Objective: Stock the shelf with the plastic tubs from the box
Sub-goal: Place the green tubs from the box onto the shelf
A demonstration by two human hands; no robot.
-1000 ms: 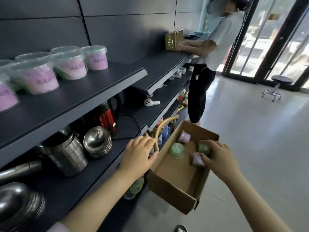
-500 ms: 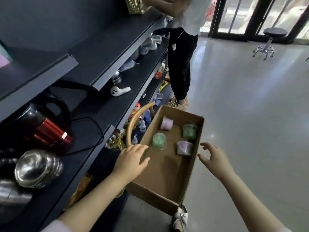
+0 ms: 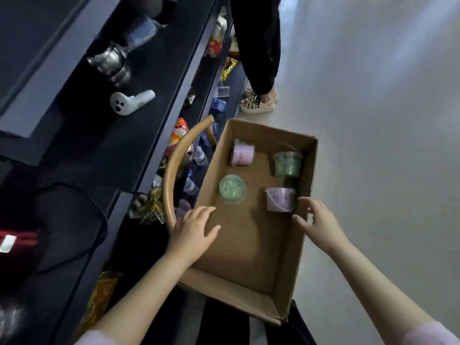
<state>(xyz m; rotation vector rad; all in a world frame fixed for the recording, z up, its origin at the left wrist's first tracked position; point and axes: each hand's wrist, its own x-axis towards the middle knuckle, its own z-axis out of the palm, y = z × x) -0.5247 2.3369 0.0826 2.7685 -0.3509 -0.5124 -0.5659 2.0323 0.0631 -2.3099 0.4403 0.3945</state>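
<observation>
The dark shelf (image 3: 139, 135) runs along beyond my left hand (image 3: 193, 230), stacked in tiers. Between my 2 hands sits the cardboard box (image 3: 251, 247), open on top. My left hand lies over the box's left wall, fingers spread and its grip closed on nothing. My right hand (image 3: 317, 221) reaches over the right wall, fingers apart, grip loose and empty, fingertips just beside the purple tub (image 3: 280, 199). 4 plastic tubs are in the box ahead of my hands: that purple one nearest my right grip, a green tub (image 3: 232, 188) ahead of my left, another green tub (image 3: 286, 163) farther off, and a pink tub (image 3: 242, 153) on its side at the far end
</observation>
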